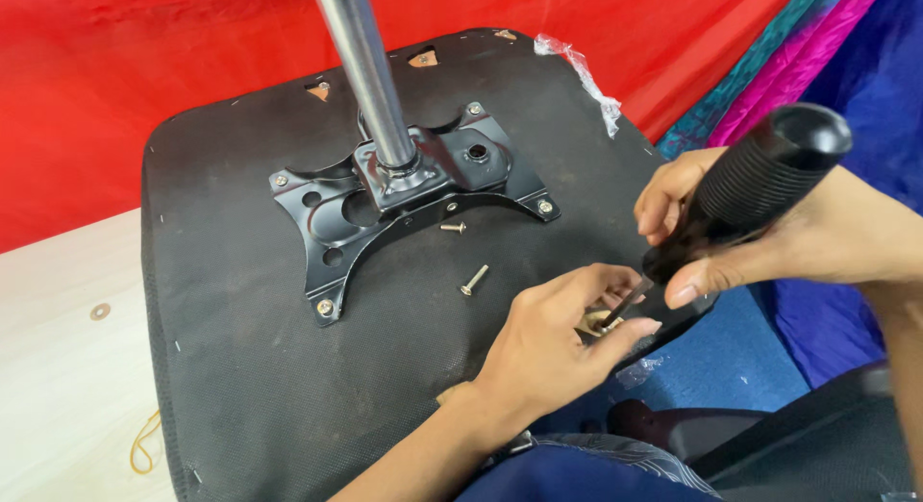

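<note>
1. The person's right hand (716, 228) is wrapped around the ribbed black handle of a screwdriver (760, 180), thumb pressed along its lower end, with the thin metal shaft angled down toward the edge of the upturned black fabric-covered chair seat (240, 367).
2. The left hand (553, 343) rests on the seat, fingers curled and pinching around the shaft tip at a pale hole near the seat's right edge; whether a screw sits under the tip I cannot tell.
3. Two loose silver bolts lie on the fabric: a short one (453, 228) just below the black steel mounting plate (404, 199), and a longer one (473, 280) nearer the left hand.
4. The plate carries a chrome column (365, 69) that rises out of view.
5. To do this well, I'd judge the shaft should stand straighter over the hole, the guiding fingers staying light, and pressure going down the handle before turning, so the tip doesn't slip into the fabric.
</note>
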